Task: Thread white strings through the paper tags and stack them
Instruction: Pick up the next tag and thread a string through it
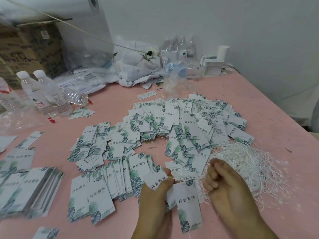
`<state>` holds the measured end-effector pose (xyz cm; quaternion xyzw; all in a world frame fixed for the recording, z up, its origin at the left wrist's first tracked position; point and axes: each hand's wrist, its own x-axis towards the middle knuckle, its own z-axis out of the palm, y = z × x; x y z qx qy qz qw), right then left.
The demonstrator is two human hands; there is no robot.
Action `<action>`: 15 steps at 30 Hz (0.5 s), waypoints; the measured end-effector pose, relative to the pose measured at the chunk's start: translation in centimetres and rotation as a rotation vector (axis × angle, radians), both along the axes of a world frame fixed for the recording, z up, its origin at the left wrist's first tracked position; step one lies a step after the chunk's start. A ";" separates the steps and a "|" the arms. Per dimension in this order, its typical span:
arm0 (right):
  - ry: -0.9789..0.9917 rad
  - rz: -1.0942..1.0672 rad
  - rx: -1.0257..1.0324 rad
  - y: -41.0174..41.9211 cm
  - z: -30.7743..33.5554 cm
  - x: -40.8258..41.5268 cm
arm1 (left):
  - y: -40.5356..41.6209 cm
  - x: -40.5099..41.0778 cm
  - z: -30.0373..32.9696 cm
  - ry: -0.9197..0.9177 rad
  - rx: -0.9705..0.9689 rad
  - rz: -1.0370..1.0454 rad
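While a small paper tag (156, 180) is pinched between the thumb and fingers of the left hand (155, 195), a larger leaf-printed tag (187, 204) hangs just beside it, touching the same hand. A thin white string (209, 165) is pinched in the curled fingers of the right hand (222, 183), next to the loose pile of white strings (245, 163). Unthreaded tags (181, 128) are spread over the pink table (276, 107), and fanned stacks of tags (110, 180) lie at the left. Water bottles (50, 97) are seen further back.
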<state>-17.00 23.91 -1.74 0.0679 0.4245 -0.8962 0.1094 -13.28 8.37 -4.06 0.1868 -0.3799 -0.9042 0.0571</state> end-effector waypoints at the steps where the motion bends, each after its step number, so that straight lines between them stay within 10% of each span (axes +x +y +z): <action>1: 0.109 0.010 0.191 -0.2 0.1 0.6 | 0.1 0.0 -0.1 -0.001 -0.009 0.002; 7: 0.491 0.050 1.014 -2.2 -1.2 2.5 | 0.5 0.1 -0.6 0.026 -0.143 -0.030; 15: 0.454 0.056 1.053 -2.0 -1.6 2.0 | 0.5 0.1 -1.5 0.024 -0.385 -0.074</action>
